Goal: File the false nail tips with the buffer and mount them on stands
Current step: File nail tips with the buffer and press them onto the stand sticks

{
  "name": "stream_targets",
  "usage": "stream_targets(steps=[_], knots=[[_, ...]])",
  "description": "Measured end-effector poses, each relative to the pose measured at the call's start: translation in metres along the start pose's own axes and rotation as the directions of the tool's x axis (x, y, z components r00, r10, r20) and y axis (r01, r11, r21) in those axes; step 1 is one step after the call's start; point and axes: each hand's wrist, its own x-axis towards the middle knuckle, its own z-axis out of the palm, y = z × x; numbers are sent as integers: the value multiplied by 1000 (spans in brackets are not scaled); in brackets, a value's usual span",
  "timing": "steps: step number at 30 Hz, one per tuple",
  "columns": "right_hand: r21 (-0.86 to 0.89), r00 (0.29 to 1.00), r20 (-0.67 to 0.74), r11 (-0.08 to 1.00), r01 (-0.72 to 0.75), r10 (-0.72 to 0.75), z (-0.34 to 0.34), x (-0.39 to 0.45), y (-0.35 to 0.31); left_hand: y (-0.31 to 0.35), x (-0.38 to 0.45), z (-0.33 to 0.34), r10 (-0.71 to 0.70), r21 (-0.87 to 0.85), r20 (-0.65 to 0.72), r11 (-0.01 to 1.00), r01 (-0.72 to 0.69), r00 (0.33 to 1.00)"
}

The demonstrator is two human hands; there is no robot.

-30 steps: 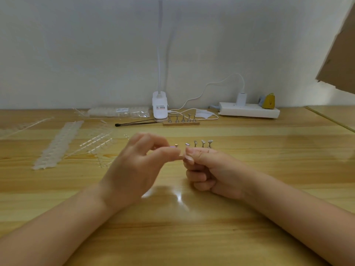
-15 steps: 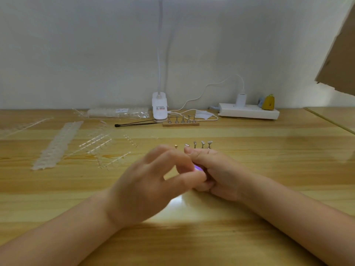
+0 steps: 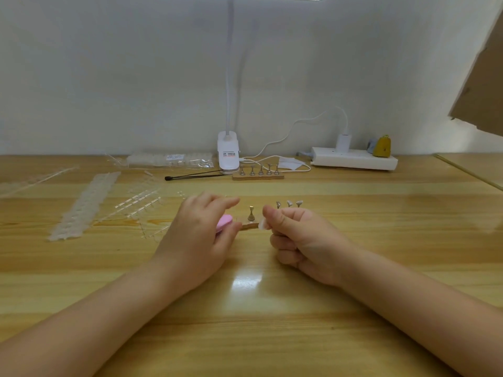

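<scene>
Pinching nail tip (image 3: 263,223), right hand (image 3: 304,240) grip clamped; left hand (image 3: 198,235) grip holding pink buffer (image 3: 223,223).

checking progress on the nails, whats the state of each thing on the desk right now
left hand: holds the pink buffer
right hand: pinches a clear nail tip
near stand: gold peg bare, three pegs to the right carry tips
far stand: five pegs, upright by the lamp clip
lamp: lit
charger: plugged into the power strip

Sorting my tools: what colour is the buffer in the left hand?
Pink; the buffer shows in the head view.
</scene>
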Motion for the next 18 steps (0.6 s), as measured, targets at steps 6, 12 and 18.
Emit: stream_targets(steps=[6, 12, 18], knots=[[-64, 999, 5, 997, 43, -43, 0, 0, 3, 28, -9, 0, 29, -338, -19, 941, -33, 999], [-415, 981, -82, 901, 129, -178, 5, -6, 2, 26, -9, 1, -43, -354, -47, 935, 23, 998], [-950, 748, -105, 288, 119, -656, -22, -6, -9, 17, -8, 4, -106, -277, -19, 956, 97, 994]])
